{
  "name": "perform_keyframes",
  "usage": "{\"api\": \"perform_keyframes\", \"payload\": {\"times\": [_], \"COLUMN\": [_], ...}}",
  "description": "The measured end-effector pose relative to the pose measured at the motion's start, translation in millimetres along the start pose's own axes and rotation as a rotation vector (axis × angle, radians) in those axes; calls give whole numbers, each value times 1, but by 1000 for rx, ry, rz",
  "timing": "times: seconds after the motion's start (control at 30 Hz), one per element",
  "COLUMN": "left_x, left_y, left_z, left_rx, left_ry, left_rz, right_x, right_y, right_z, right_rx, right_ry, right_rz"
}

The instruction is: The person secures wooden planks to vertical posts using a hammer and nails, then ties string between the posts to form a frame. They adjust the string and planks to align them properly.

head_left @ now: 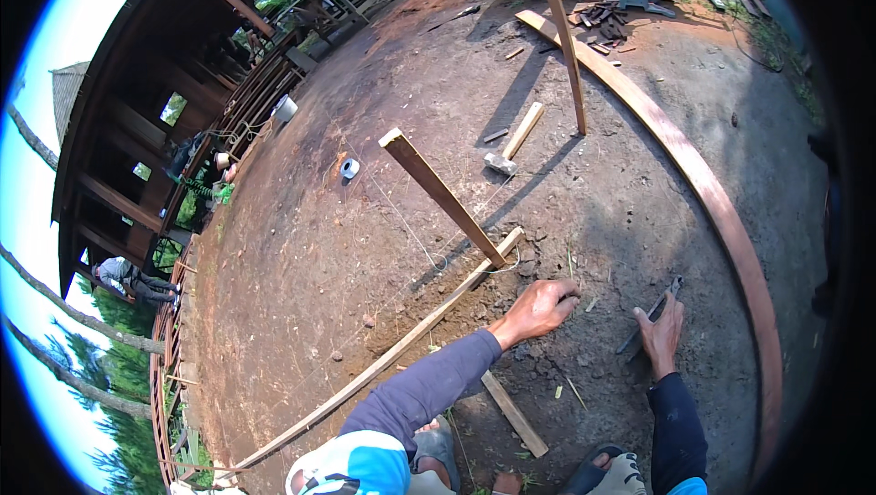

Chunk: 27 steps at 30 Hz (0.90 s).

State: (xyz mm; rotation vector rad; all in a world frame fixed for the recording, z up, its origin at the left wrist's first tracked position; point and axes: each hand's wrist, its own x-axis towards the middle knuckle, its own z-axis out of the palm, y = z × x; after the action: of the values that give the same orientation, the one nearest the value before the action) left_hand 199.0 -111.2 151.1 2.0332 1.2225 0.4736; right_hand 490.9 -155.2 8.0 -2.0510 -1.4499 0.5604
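Note:
My left hand (540, 310) is closed low over the soil, right of a wooden stake (447, 198); whether anything is in its curled fingers is hidden. My right hand (664, 338) is wrapped round a dark pair of pliers (656, 305), their head pointing away from me, close to the ground. The stake stands tilted against a long thin batten (383, 367) lying on the soil, and a thin pale string (436, 262) runs near the stake's foot.
A hammer (513, 144) lies beyond the stake, near a second upright stake (564, 48). A roll of white tape or string (349, 167) lies farther left. A long plank (698, 171) curves along the right. A short wood piece (514, 413) lies between my feet. A person (128, 274) is far left.

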Motion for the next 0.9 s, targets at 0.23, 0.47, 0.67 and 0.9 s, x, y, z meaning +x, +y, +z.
{"api": "perform_keyframes", "payload": {"times": [0.23,0.47,0.67,0.9], "left_x": [-20,-37,-42,-42], "left_y": [6,3,9,22], "left_z": [9,4,-12,-26], "left_rx": [-30,137,50,144], "left_ry": [21,68,-24,-81], "left_rz": [-6,-38,103,-31], "right_x": [-4,-14,-33,-81], "right_y": [3,-7,2,14], "right_z": [24,7,-16,7], "right_rx": [-47,-79,332,-89], "right_ry": [106,28,-269,-87], "right_rz": [62,1,301,-156]}}
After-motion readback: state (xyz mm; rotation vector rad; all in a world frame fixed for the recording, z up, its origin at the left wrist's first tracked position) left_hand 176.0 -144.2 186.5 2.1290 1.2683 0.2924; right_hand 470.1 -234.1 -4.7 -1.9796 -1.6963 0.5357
